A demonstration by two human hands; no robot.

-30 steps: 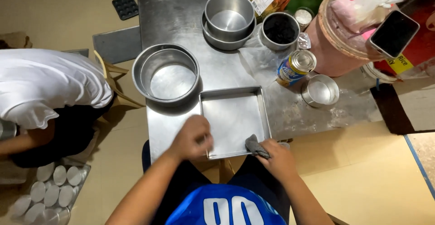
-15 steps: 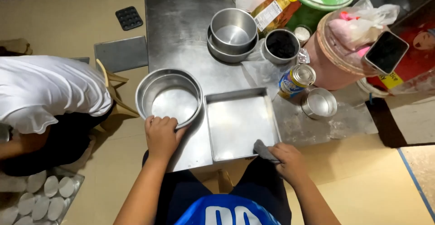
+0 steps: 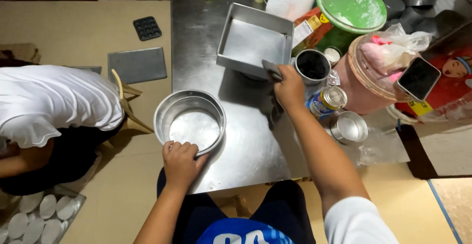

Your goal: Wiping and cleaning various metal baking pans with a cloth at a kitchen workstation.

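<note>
A person in a white shirt is crouching on the floor at far left, well apart from your hands; pale round discs are lying below them, partly cut off by the frame edge. Your left hand is curling its fingers over the near rim of the round metal pan, which is sitting at the left edge of the steel surface. Your right hand is closing on a small grey scraper and pressing it to the near right corner of the square metal pan, which is lying tilted further back on the surface. What props the square pan is hidden. A dark-filled cup is standing just right of that hand.
</note>
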